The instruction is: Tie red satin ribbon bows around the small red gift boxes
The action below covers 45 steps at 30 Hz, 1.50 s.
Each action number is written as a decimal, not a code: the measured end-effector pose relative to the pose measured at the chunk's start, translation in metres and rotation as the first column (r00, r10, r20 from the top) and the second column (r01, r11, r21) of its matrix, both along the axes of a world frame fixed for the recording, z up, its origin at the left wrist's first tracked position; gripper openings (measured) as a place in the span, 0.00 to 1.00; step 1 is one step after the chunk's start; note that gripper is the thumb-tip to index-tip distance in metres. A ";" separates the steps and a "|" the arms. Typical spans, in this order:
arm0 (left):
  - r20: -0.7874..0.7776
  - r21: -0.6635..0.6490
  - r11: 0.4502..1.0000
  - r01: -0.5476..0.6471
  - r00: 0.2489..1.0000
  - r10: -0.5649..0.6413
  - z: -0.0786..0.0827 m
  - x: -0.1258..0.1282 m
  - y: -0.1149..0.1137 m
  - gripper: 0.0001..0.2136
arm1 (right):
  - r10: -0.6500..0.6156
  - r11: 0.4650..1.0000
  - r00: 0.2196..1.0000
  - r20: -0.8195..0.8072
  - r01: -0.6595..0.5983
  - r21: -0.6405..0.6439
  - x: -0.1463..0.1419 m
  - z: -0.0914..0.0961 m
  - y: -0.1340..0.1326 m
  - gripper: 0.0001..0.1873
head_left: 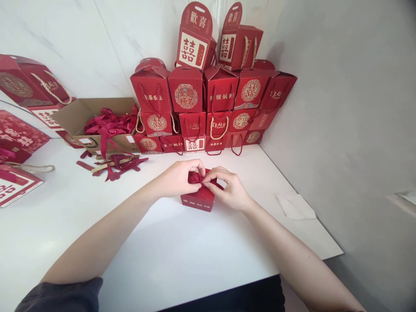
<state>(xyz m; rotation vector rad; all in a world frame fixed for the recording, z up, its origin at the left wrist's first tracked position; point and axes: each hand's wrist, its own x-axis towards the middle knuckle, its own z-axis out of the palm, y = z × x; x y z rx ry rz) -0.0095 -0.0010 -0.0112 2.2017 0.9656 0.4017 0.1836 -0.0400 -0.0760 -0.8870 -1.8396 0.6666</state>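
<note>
A small red gift box (199, 200) with gold characters on its front stands on the white table, in front of me. My left hand (177, 178) and my right hand (227, 189) meet above its top. Between their fingertips is a gathered dark red ribbon (196, 177), tied or bunched at the box's top. Both hands pinch this ribbon. My fingers hide much of the knot and the box's top, so its exact form cannot be seen.
Stacked red gift boxes and bags (201, 104) rise against the back wall. To the left stand an open cardboard carton (73, 117) of red ribbons and more red boxes (22, 82). Loose ribbons (117, 167) lie on the white table (182, 247). A white paper sheet (295, 206) lies right.
</note>
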 end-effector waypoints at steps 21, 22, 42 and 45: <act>0.183 0.483 0.873 -0.069 0.983 -0.024 -0.032 -0.007 -0.013 0.06 | -0.035 0.966 0.994 -0.108 0.006 -0.259 -0.004 -0.005 0.006 0.09; 0.189 0.475 0.878 -0.065 0.982 -0.030 -0.033 -0.008 -0.013 0.06 | -0.016 0.961 0.991 -0.129 -0.020 -0.276 -0.003 -0.004 0.007 0.09; 0.153 0.396 0.917 -0.044 0.988 -0.019 -0.027 -0.006 -0.011 0.04 | -0.242 0.933 0.957 0.160 0.184 0.310 0.001 0.008 -0.005 0.06; 0.151 0.427 0.904 -0.036 0.988 -0.031 -0.027 -0.004 -0.011 0.05 | -0.239 0.926 0.958 0.156 0.176 0.334 0.004 0.013 -0.007 0.06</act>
